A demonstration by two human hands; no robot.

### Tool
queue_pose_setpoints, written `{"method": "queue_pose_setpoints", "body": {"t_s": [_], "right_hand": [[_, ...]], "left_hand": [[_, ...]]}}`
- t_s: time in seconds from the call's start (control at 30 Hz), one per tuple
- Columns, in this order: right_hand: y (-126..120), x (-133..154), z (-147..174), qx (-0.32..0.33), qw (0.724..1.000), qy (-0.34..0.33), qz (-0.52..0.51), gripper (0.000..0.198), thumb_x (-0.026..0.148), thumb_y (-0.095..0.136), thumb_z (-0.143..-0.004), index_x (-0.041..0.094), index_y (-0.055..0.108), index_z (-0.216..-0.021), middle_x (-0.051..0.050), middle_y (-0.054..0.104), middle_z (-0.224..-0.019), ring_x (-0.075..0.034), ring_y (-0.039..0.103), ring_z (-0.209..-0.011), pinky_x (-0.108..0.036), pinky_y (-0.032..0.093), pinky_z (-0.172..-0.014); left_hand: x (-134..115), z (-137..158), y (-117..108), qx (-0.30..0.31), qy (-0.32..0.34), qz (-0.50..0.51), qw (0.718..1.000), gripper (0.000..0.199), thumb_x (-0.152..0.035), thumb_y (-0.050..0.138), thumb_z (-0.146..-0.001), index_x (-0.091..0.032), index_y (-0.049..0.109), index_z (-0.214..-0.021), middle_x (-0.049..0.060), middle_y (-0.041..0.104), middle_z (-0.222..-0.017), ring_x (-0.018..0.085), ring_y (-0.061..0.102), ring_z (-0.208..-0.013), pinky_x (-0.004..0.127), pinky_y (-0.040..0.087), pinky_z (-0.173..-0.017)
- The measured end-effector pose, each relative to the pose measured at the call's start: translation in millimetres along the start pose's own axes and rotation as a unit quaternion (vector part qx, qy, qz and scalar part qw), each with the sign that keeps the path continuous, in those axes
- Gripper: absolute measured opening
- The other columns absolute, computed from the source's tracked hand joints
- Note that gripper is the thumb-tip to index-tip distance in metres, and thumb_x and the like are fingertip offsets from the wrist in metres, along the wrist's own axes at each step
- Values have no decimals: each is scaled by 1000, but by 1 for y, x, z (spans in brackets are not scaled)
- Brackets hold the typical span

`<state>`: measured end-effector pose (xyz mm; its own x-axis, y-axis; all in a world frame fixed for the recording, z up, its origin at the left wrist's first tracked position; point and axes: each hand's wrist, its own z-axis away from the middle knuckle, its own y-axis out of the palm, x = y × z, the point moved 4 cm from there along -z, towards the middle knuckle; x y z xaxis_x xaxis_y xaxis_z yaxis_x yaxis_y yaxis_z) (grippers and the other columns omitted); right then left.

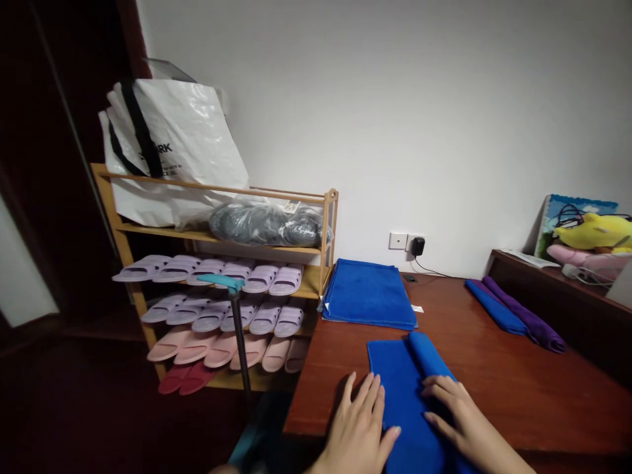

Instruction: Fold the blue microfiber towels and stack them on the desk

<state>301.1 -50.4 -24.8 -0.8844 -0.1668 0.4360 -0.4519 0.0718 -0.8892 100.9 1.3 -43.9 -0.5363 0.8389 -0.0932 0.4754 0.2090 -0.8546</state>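
Note:
A blue towel (395, 388) lies on the table in front of me, its right side rolled into a tube and its left part flat. My left hand (360, 421) rests on the towel's left edge with its fingers stretched out. Curled over the rolled side is my right hand (457, 411), with its thumb against the inner edge of the roll. The near end of the towel runs out of the bottom of the view. Beyond it sits a stack of flat blue towels (369, 294) with white tags at the edges.
A rolled blue towel (496, 308) and a rolled purple towel (526, 315) lie at the table's right. A raised shelf (567, 283) borders that side, bearing a yellow plush toy (595, 232). To the left stand a slipper rack (323, 247) and a blue-topped pole (237, 336).

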Motion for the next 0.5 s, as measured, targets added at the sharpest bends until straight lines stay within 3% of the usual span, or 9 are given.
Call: {"method": "queue_pose_setpoints", "body": {"t_s": [0.1, 0.2, 0.43, 0.5], "right_hand": [[-6, -24, 10, 3, 1000, 0, 26, 31, 38, 40, -89, 26, 58, -111, -6, 46, -135, -20, 44, -120, -38, 35, -102], [-17, -47, 17, -27, 997, -2, 66, 32, 32, 40, -87, 26, 60, -112, -6, 48, -134, -21, 47, -118, -39, 38, -99], [-34, -93, 27, -29, 994, 66, 81, 39, 31, 34, -88, 26, 59, -118, -5, 63, -115, -21, 59, -102, -38, 45, -89], [-35, -89, 28, -93, 991, 55, 79, 39, 31, 34, -88, 22, 61, -114, -7, 61, -118, -22, 57, -107, -39, 44, -93]], "left_hand": [[-3, 3, 10, -47, 16, -53, 997, 52, -50, 38, -93, -13, 58, -124, 13, 55, -130, 30, 46, -124, 51, 31, -104], [-1, 5, 5, -57, 16, -80, 995, 48, -47, 38, -94, -15, 59, -123, 12, 57, -128, 29, 47, -123, 52, 29, -105], [30, 23, -34, 22, 8, -112, 993, 43, -35, 36, -96, -12, 53, -128, 13, 52, -133, 28, 46, -125, 50, 34, -102], [41, 29, -41, 46, -7, -108, 993, 43, -34, 36, -96, -14, 50, -131, 11, 50, -136, 28, 47, -124, 50, 37, -101]]}}
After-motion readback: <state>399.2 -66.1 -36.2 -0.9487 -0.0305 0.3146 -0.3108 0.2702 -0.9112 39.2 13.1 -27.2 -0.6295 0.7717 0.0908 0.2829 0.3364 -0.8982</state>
